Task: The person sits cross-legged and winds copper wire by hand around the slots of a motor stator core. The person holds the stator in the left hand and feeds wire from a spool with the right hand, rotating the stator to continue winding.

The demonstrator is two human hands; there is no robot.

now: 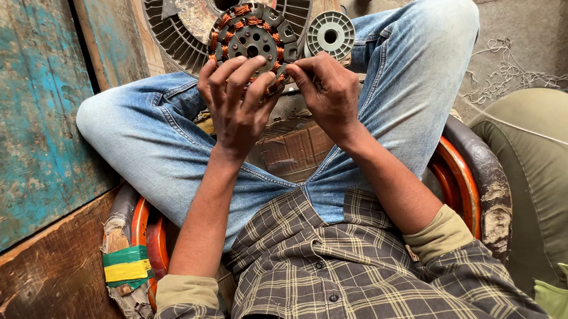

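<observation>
A round fan-motor stator [252,39] with copper-wire windings around its teeth stands on edge in front of my crossed legs. My left hand [234,102] grips its near rim, fingers spread over the windings. My right hand [326,92] pinches at the stator's lower right edge, where thin copper wire seems to run; the wire itself is too fine to make out. A grey plastic spool [330,36] sits just right of the stator, behind my right hand.
A round ribbed fan housing [178,19] lies behind the stator. Blue-painted wooden boards [24,119] stand at the left. I sit on an orange-rimmed seat [464,179]. An olive cushion [548,172] is at the right, tangled wire [507,74] on the concrete floor.
</observation>
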